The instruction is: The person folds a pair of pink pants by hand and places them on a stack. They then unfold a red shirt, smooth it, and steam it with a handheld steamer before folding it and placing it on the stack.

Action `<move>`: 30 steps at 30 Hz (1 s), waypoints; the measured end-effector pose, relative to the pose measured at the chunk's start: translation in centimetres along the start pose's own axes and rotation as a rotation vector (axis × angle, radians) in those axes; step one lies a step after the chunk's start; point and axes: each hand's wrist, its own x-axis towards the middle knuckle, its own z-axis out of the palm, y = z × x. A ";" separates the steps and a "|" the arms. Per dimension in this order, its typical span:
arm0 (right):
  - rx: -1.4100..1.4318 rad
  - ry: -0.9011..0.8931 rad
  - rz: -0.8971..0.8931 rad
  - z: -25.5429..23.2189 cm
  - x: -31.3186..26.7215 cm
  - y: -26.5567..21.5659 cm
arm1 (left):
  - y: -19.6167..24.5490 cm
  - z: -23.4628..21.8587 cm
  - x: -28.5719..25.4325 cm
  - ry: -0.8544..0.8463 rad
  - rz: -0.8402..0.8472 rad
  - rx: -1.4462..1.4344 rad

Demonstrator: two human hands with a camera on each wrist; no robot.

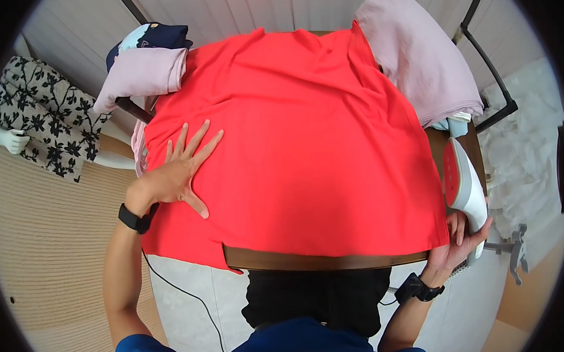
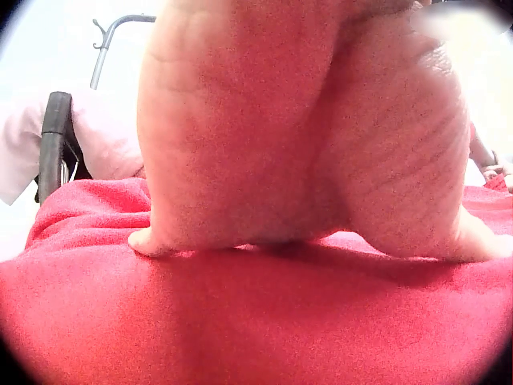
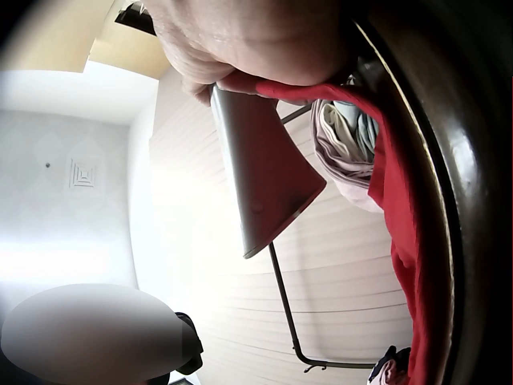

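Palm-side close-up in the left wrist view is showing the heel of the left hand (image 1: 180,174) bearing on bright red cloth (image 1: 294,169); the head view is showing the back of the hand and its spread fingers. The right wrist view is catching the reddish flat face of a white, grey-rimmed handheld steamer (image 1: 470,186) from below, and a square ceiling vent (image 3: 82,174) that the head view is missing.

Left hand: open, fingers splaying, pressing on the cloth's left part, gripping nothing. Right hand (image 1: 456,247): curling round the steamer's lower end at the right front corner, face tilting toward the cloth. The cloth's edge is meeting this hand; cannot tell whether it is being pinched.

Cloth is draping over a dark brown tabletop (image 1: 317,257), creasing toward the far side and hanging past the front edge at left. Folded pale pink fabric (image 1: 142,72) is lying at far left beside a navy printed item (image 1: 169,35); a larger pale pink bundle (image 1: 415,63) is sitting at far right.

Room: pale curtain (image 1: 312,8) hanging behind, black tubular frame (image 1: 493,72) rising at right, white ruffled material (image 1: 520,156) spreading beyond. Black-flowered beige garment (image 1: 50,117) is showing at left, by a white mannequin hand (image 1: 17,142).
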 end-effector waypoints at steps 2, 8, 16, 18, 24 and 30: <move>0.003 0.006 -0.006 -0.1 0.1 0.0 | 0.2 0.0 -0.1 -0.005 -0.007 0.021; -0.033 0.004 -0.010 -0.3 0.1 -0.1 | 3.3 -1.4 -1.3 -0.081 -0.131 0.226; -0.087 -0.039 0.014 -1.2 0.5 -0.3 | 7.4 -2.9 -0.4 0.097 0.163 0.080; -0.060 -0.068 0.021 -1.5 0.6 -0.4 | 8.6 -2.2 1.8 0.087 0.332 0.087; -0.063 -0.019 -0.014 0.7 -0.1 0.2 | 13.4 -0.9 5.6 -0.013 0.348 0.321; -0.059 -0.062 0.005 0.1 -0.1 0.2 | 13.5 -0.3 5.6 0.013 0.332 0.277</move>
